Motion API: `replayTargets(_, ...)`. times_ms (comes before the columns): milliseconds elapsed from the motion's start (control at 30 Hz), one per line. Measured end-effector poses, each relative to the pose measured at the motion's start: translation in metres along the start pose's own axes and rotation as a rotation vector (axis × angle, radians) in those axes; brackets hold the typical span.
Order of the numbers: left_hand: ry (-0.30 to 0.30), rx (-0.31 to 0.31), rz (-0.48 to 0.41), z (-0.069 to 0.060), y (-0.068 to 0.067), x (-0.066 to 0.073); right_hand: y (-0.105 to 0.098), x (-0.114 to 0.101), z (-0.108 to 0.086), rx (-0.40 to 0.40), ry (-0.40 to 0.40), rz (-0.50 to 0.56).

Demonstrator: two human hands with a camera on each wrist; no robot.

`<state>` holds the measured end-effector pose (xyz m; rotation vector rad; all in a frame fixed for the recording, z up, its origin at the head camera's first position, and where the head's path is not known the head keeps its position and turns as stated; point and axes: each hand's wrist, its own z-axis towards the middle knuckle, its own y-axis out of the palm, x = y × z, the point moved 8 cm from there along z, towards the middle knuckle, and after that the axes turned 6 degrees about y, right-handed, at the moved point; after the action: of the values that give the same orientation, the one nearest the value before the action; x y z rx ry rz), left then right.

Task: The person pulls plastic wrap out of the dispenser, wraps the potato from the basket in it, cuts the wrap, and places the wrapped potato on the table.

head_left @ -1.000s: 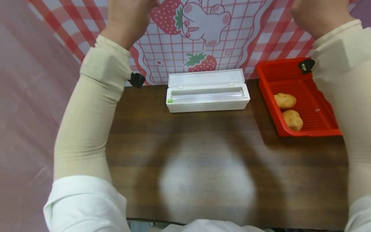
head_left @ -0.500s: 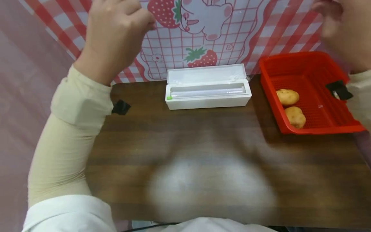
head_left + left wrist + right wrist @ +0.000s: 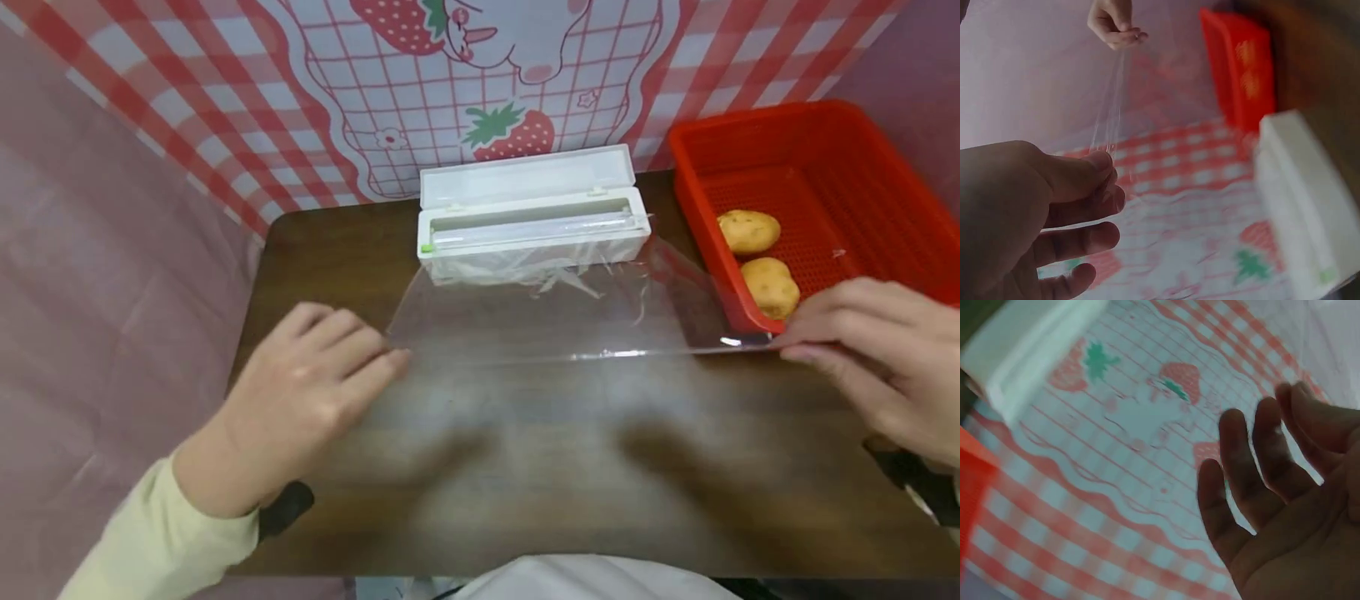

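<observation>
A sheet of clear plastic wrap [image 3: 525, 321] stretches from the white wrap dispenser [image 3: 528, 179] at the back of the table towards me. Its lid stands up, and the roll [image 3: 536, 232] shows inside. My left hand [image 3: 300, 396] pinches the sheet's left corner between thumb and index finger; the left wrist view shows the other fingers of this left hand [image 3: 1060, 219] apart and loosely bent. The right corner is pinched by my right hand [image 3: 885, 354], beside the red basket. In the right wrist view, thumb and index of the right hand [image 3: 1291, 487] meet; the film there is hard to make out.
A red plastic basket [image 3: 693, 217] stands at the back right with two potatoes [image 3: 750, 232] along its left side. The brown wooden table [image 3: 525, 467] spreads in front. Behind hangs a red-and-white checked cloth [image 3: 225, 108] with strawberries.
Both hands have come down and towards me from high in front of the backdrop. The wrap now spans, drawn out, between them and the dispenser. Box and basket stay in place.
</observation>
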<state>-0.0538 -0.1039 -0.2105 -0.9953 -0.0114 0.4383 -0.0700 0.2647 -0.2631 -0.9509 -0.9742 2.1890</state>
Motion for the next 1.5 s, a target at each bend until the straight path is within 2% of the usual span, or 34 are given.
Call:
replayTargets(100,-0.002,-0.024,-0.031,-0.018,0.024,0.018,0.021,-0.022,-0.014,-0.065,0.004,-0.055)
replayTargets(167,-0.022,-0.079,-0.057,-0.030,0.044,0.027,0.039,-0.023,-0.028,-0.129,0.011,-0.107)
replayTargets(300,-0.057,-0.201,-0.078,-0.054,0.085,0.042,0.079,-0.018,-0.057,-0.208,-0.012,-0.114)
replayTargets(400,-0.081,-0.253,-0.095,-0.072,0.114,0.053,0.104,-0.013,-0.075,-0.217,-0.020,-0.085)
replayTargets(500,-0.124,-0.294,-0.122,-0.092,0.142,0.063,0.127,-0.009,-0.092,-0.243,0.003,-0.098)
replayTargets(633,-0.158,-0.349,-0.103,-0.114,0.172,0.076,0.150,-0.006,-0.108,-0.263,0.030,-0.145)
replayTargets(700,-0.167,-0.377,-0.082,-0.122,0.183,0.083,0.158,-0.006,-0.115,-0.267,0.045,-0.172)
replayTargets(800,-0.201,-0.407,-0.051,-0.130,0.192,0.087,0.168,-0.007,-0.123,-0.258,0.073,-0.219)
replayTargets(967,-0.265,-0.437,0.009,-0.137,0.199,0.088,0.177,-0.008,-0.131,-0.245,0.148,-0.274)
replayTargets(1100,-0.306,-0.437,0.037,-0.143,0.203,0.094,0.182,-0.006,-0.137,-0.331,0.319,-0.258)
replayTargets(1200,-0.351,-0.417,0.026,-0.147,0.203,0.097,0.185,-0.004,-0.144,-0.412,0.467,-0.233)
replayTargets(1267,-0.386,-0.394,0.018,-0.149,0.201,0.098,0.185,-0.002,-0.148,-0.432,0.532,-0.206)
replayTargets(1367,-0.445,-0.364,0.011,-0.151,0.198,0.099,0.182,0.001,-0.153,-0.414,0.595,-0.181)
replayTargets(1500,-0.531,-0.338,-0.016,-0.154,0.196,0.101,0.176,0.005,-0.158,-0.323,0.633,-0.148)
